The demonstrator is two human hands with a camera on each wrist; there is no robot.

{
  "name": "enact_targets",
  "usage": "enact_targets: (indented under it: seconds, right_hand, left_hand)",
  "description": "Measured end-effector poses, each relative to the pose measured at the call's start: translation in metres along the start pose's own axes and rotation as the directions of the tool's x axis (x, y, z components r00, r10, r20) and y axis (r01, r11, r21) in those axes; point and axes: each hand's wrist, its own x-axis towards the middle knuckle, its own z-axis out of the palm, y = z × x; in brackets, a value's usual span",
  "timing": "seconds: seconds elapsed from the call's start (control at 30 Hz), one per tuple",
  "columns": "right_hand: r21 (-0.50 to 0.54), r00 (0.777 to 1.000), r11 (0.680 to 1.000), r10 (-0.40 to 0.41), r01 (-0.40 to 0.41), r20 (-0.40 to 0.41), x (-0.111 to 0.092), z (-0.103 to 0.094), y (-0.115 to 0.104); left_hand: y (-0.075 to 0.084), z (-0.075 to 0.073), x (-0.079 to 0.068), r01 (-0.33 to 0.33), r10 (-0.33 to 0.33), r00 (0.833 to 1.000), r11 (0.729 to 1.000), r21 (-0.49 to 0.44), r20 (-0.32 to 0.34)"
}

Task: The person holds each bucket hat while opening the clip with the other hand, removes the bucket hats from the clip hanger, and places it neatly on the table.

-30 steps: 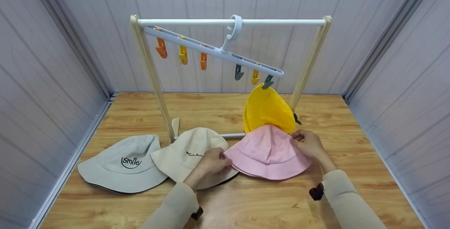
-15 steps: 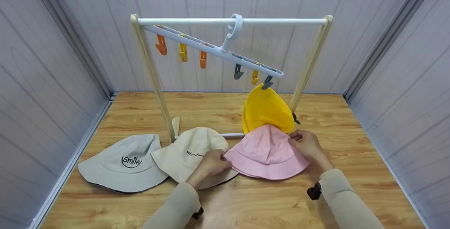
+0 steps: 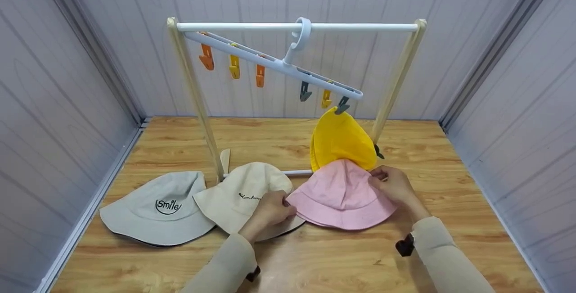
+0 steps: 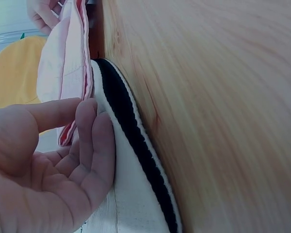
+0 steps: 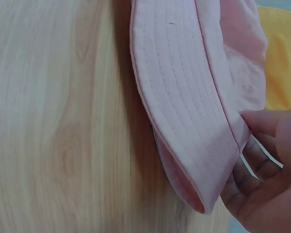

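A pink bucket hat (image 3: 344, 194) lies between my two hands, its brim toward me and its crown overlapping the lower part of a yellow hat (image 3: 339, 140). My left hand (image 3: 272, 212) pinches the left end of the pink brim between thumb and fingers, above a cream bucket hat (image 3: 247, 189) with small dark lettering. On the other side, my right hand (image 3: 396, 187) pinches the pink hat where crown meets brim. The right wrist view shows the thumb (image 5: 262, 121) on the pink cloth and the other fingers behind it. A grey clip (image 3: 343, 105) grips the top of the yellow hat.
A light grey hat (image 3: 166, 209) marked "smile" lies at the left, touching the cream one. A pale blue hanger (image 3: 270, 63) with several coloured clips hangs tilted, right end low, from the white bar (image 3: 360, 27) of a wooden-legged rack. Panelled walls enclose the table (image 3: 324, 261).
Both hands keep their hold on the pink hat, which has barely moved. The hanger sits almost as before, with only a slight shift of the whole view.
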Motion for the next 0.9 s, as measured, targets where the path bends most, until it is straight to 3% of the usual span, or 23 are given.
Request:
enact_targets:
  seconds: [0.07,0.23,0.47,0.53,0.7,0.9]
  right_hand:
    - [-0.011,1.0,1.0,-0.012,0.012,0.008,-0.002,-0.004,-0.001]
    - [-0.033,1.0,0.999,-0.007,0.008,0.013,-0.006,-0.016,-0.006]
    - [-0.019,0.998,1.0,-0.02,0.019,-0.06,-0.01,-0.037,-0.019]
    - [-0.014,0.996,1.0,-0.019,0.018,-0.09,-0.011,-0.042,-0.025]
    - [0.007,0.983,1.0,-0.026,0.027,-0.182,-0.013,-0.05,-0.043]
    - [0.048,0.961,0.994,-0.082,0.098,-0.263,-0.013,-0.057,-0.067]
  left_hand:
    - [-0.001,-0.001,0.0,-0.016,0.016,1.0,1.0,0.002,-0.009]
    - [-0.025,0.009,0.016,-0.103,0.105,0.991,0.994,0.033,-0.078]
    - [-0.043,0.007,0.031,-0.115,0.116,0.987,0.993,0.02,-0.111]
    - [-0.04,0.002,0.029,-0.147,0.149,0.979,0.989,0.026,-0.139]
    - [-0.007,-0.022,0.009,-0.205,0.197,0.964,0.979,-0.023,-0.178]
    - [0.012,-0.033,0.002,-0.238,0.219,0.947,0.97,-0.057,-0.236]
